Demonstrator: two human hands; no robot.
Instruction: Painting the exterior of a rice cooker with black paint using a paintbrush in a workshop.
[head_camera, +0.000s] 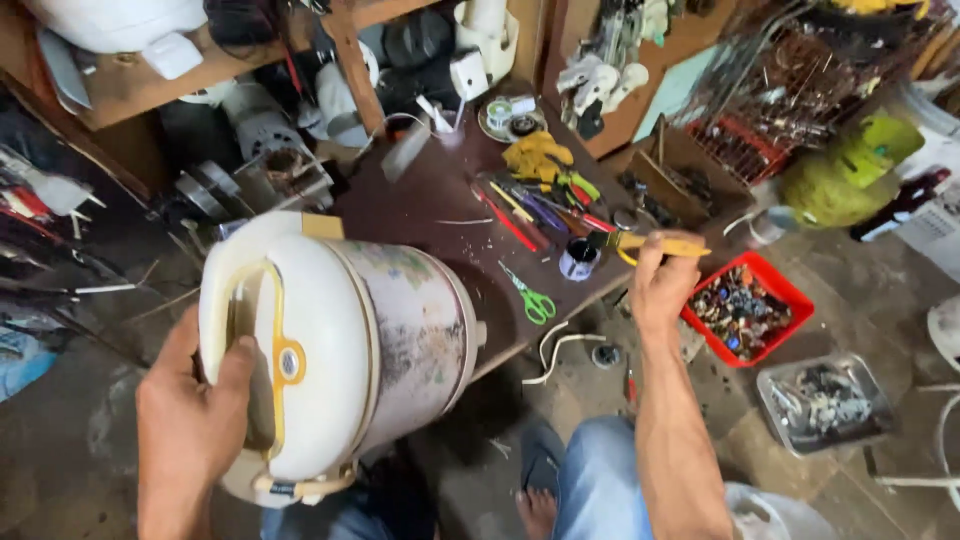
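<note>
My left hand (200, 410) grips the lid end of a white rice cooker (340, 340), which lies tipped on its side with its stained body pointing right. My right hand (662, 285) holds a yellow-handled paintbrush (655, 243), its bristles reaching left toward a small round tin (579, 259) on the low dark table (440, 190). Green-handled scissors (530, 297) lie on the table between the cooker and my right hand.
Screwdrivers and pliers (545, 200) are scattered across the table. A red tray of small parts (745, 305) and a metal tray (825, 400) sit on the floor at right. Wooden shelves (130, 90) with appliances stand behind. My knee (600, 480) and foot are below.
</note>
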